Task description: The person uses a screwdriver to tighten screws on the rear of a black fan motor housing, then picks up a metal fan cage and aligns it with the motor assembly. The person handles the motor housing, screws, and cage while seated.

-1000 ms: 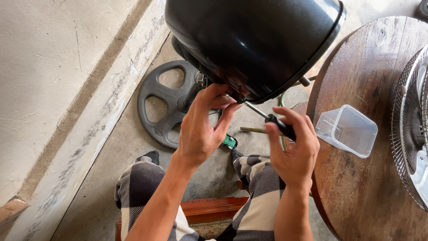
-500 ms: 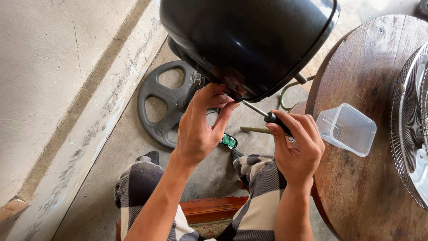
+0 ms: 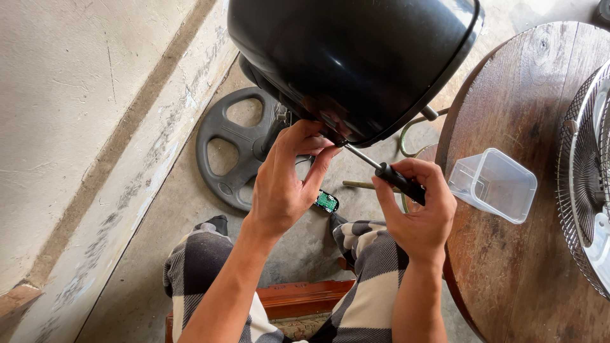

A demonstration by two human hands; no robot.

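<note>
A large glossy black fan motor housing (image 3: 356, 57) fills the top of the head view, tilted toward me. My left hand (image 3: 286, 181) presses its fingers against the housing's lower edge. My right hand (image 3: 416, 209) grips the black handle of a screwdriver (image 3: 381, 170), whose metal shaft points up-left into the housing's underside next to my left fingertips. A small green circuit board (image 3: 326, 201) lies on the floor below my hands.
A round black fan base (image 3: 229, 152) lies on the concrete floor beside a wall (image 3: 76, 127). At right stands a round wooden table (image 3: 527, 254) bearing a clear plastic container (image 3: 495, 185) and a wire fan grille (image 3: 588, 171). My checkered-trousered legs and a wooden seat edge (image 3: 298, 298) are below.
The view has shifted slightly and both hands sit a little higher and closer to the housing. The screwdriver stays at the same spot under the housing.
</note>
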